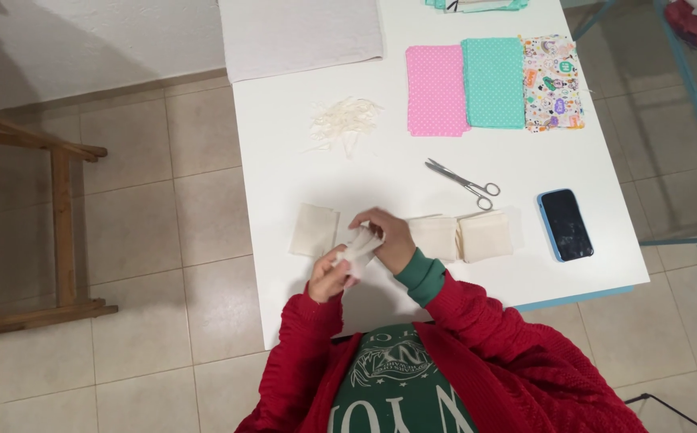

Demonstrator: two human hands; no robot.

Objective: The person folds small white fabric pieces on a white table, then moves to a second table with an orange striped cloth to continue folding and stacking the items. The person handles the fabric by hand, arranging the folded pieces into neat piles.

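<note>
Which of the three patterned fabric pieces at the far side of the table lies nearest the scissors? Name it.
The pink dotted piece, leftmost of the three: its lower edge sits closest to the scissors. The teal dotted piece and the white printed piece lie farther right.

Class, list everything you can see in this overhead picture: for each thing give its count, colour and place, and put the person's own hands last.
table: one, white, centre
towel: one, white, table's far left end
fabric pieces: three, pink dotted, teal dotted, patterned, side by side far right
teal stack: one, partly out of view at far edge
strings: one loose pile, cream, mid-table
scissors: one pair, silver, right of centre
phone: one, dark screen, blue case, near right edge
pouches: three flat, cream, in a row on the near side
wooden frame: one, brown, on the floor at left
left hand: one, holding a cream pouch
right hand: one, on the same pouch
</note>
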